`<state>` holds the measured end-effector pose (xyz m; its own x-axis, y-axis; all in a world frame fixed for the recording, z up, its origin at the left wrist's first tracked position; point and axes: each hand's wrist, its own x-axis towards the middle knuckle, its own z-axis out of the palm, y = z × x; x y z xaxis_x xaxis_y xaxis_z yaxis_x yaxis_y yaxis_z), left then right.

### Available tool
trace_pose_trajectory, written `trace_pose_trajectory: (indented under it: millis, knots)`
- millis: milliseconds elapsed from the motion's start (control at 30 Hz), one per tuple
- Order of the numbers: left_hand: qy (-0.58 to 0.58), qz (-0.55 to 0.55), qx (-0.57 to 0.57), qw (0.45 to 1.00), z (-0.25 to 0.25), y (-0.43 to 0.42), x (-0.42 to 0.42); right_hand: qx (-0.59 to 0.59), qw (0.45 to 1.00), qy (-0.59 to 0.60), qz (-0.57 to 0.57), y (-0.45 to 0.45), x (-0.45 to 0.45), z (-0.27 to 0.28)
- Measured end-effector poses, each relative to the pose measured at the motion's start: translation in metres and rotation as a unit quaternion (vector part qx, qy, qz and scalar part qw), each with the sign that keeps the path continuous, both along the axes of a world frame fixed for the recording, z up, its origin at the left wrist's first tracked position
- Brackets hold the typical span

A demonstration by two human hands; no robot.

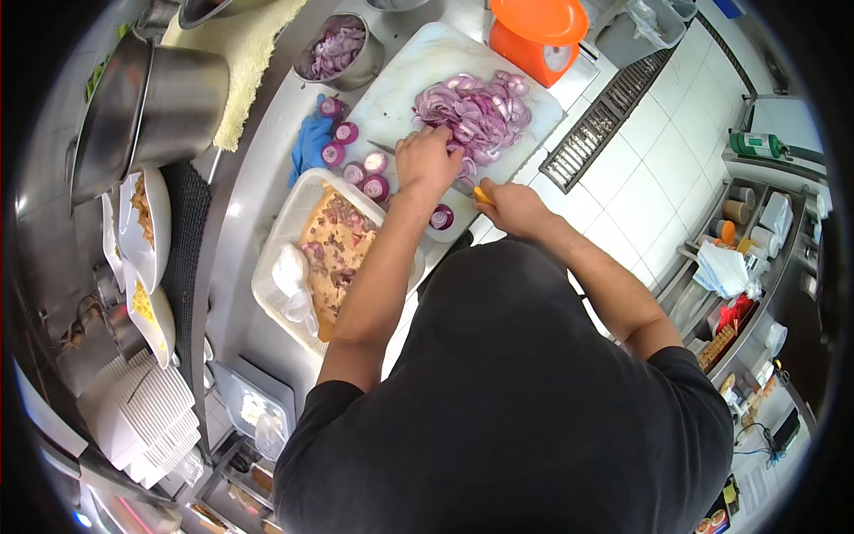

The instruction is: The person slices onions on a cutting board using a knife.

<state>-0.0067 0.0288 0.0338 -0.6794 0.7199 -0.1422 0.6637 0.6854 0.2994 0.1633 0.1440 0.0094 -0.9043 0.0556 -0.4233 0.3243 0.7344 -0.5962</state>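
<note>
A knife with a yellow handle [484, 195] is gripped in my right hand [516, 212], low over the white cutting board [405, 84]. Its blade runs leftward beneath my left hand [427, 162], and the tip shows on the far side. My left fingers are bent and pressed together against red onion at the near edge of the sliced red onions [476, 111]; the piece under them is mostly hidden. Several peeled, trimmed red onions [375, 187] lie left of my left hand, partly on the board. One more onion [441, 216] sits nearer my body.
A metal container [360, 67] of sliced onion and an orange kitchen scale [543, 44] stand beyond the board. A blue cloth [310, 142] lies left of it, above a white plastic basket [267, 258] of food. Stacked white plates [147, 418] and a large pot [182, 107] are further left.
</note>
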Motion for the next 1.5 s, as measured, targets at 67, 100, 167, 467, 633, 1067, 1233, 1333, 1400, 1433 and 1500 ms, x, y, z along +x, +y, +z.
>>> trace_pose_trajectory:
  millis: [67, 100, 167, 467, 633, 1067, 1233, 1333, 1400, 1433, 1500]
  knots:
    - [0.007, 0.012, -0.065, 0.998, -0.007, 0.011, 0.002, -0.005, 1.000, 0.008, 0.008, 0.005, 0.003, -0.005]
    - [0.009, 0.016, -0.099, 0.995, -0.006, 0.015, 0.004, -0.010, 1.000, 0.010, 0.010, 0.006, 0.004, -0.006]
    - [0.007, 0.019, -0.134, 0.991, -0.006, 0.021, 0.005, -0.010, 1.000, 0.019, 0.014, 0.010, 0.004, -0.010]
    - [-0.040, 0.063, -0.079, 0.994, 0.008, 0.016, 0.002, -0.007, 1.000, 0.000, -0.001, 0.014, 0.001, -0.004]
    - [-0.079, 0.104, 0.125, 0.984, -0.006, -0.025, -0.012, 0.031, 0.998, 0.017, -0.050, 0.032, -0.007, -0.005]
    - [-0.107, 0.109, 0.113, 0.982, -0.041, -0.046, 0.017, 0.089, 0.995, 0.015, -0.051, 0.015, -0.038, 0.013]
    - [-0.122, 0.105, 0.125, 0.979, -0.042, -0.035, 0.022, 0.116, 0.993, 0.034, -0.016, 0.013, -0.042, 0.029]
    - [-0.124, 0.111, 0.130, 0.977, -0.041, -0.033, 0.021, 0.143, 0.989, 0.020, -0.007, 0.010, -0.038, 0.041]
    - [-0.121, 0.116, 0.138, 0.976, -0.041, -0.033, 0.021, 0.140, 0.989, 0.038, -0.029, 0.005, -0.032, 0.022]
    - [-0.120, 0.119, 0.145, 0.975, -0.041, -0.033, 0.022, 0.138, 0.989, 0.047, -0.039, 0.002, -0.030, 0.012]
    - [-0.119, 0.122, 0.149, 0.974, -0.041, -0.033, 0.024, 0.127, 0.990, 0.056, -0.038, 0.000, -0.035, -0.004]
